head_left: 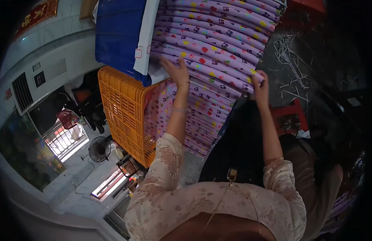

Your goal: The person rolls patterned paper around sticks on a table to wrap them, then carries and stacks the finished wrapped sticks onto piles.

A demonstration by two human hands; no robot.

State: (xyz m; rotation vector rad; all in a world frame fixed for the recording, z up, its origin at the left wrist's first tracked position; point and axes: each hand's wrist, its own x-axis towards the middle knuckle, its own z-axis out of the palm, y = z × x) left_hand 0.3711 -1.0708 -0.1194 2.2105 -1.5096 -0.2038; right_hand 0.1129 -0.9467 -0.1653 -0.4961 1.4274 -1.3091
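Long purple rolls (218, 30) with a small coloured print lie stacked side by side in front of me. My left hand (176, 72) rests on the rolls near their left ends, beside a white and blue cover, with its fingers apart. At the right ends, my right hand (260, 84) has its fingers closed round the end of a purple roll. More purple rolls (206, 120) lie below my hands, partly behind my left forearm. An orange plastic crate (121, 108) stands at their left side.
A blue bin (117, 36) is above the crate. Paper strips (290, 60) litter the floor at the right, near a red stool (296, 112). A seated person's leg (314, 172) is close on my right. A fan (99, 148) stands at the left.
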